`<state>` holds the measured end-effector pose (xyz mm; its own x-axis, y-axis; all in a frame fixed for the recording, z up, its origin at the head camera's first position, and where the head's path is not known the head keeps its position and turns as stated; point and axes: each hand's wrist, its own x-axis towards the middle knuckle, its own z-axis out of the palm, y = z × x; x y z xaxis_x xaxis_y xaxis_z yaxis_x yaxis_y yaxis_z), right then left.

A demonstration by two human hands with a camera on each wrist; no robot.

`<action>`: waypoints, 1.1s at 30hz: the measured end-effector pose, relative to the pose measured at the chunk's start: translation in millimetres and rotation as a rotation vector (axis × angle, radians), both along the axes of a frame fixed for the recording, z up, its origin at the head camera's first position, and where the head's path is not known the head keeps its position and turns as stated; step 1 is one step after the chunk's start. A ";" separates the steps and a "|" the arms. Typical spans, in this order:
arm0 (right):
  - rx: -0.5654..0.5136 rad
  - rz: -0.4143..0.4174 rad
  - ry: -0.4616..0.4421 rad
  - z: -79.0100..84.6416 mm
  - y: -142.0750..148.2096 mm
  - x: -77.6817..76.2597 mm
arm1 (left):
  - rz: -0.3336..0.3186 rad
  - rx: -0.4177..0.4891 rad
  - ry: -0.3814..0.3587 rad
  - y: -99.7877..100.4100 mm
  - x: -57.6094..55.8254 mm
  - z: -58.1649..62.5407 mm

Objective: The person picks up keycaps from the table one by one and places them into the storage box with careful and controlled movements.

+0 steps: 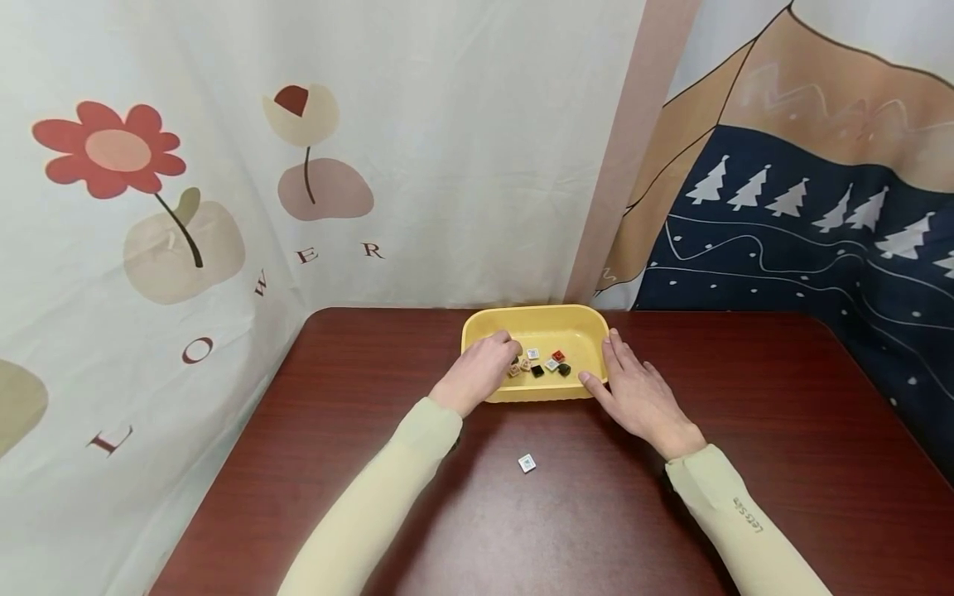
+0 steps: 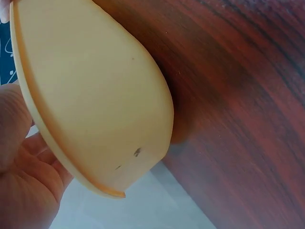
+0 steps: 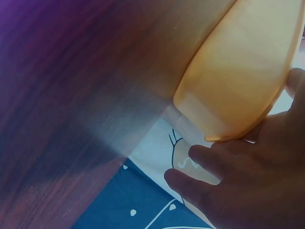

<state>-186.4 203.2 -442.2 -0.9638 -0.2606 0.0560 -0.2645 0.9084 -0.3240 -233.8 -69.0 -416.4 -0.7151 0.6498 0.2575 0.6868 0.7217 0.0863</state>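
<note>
A yellow plastic tray (image 1: 537,396) stands at the table's back edge, with several small square pieces inside, among them a red piece (image 1: 559,356), a white piece (image 1: 532,353) and a black piece (image 1: 537,372). My left hand (image 1: 480,370) reaches over the tray's front left rim, fingers bent down among the pieces. Its fingertips are hidden, so whether it pinches a piece is unclear. My right hand (image 1: 641,397) rests at the tray's right front corner, thumb on the front rim, fingers fairly straight along the right side. One white square piece (image 1: 527,463) lies on the table before the tray.
The dark red-brown wooden table (image 1: 358,430) has rounded back corners. Right behind it hangs a printed cloth (image 1: 462,165) with flowers, and to the right a dark blue cloth part (image 1: 745,248) with white trees.
</note>
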 end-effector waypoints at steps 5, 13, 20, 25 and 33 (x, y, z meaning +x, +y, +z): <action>0.000 -0.001 0.000 -0.5 -0.4 -0.1 | 0.029 -0.044 -0.030 0.2 -4.6 -2.5; 0.004 0.001 -0.002 -0.5 -0.7 -0.2 | 0.059 -0.060 -0.090 -0.3 -7.9 -2.9; 0.003 -0.001 -0.012 0.7 -0.1 0.7 | 0.108 -0.047 -0.111 0.0 -5.0 -0.8; 0.003 -0.003 -0.013 0.9 -0.6 0.5 | 0.119 -0.012 -0.035 -3.1 1.0 0.4; 0.002 -0.003 -0.014 0.4 -0.9 0.0 | 0.065 0.087 0.062 -7.8 16.7 5.3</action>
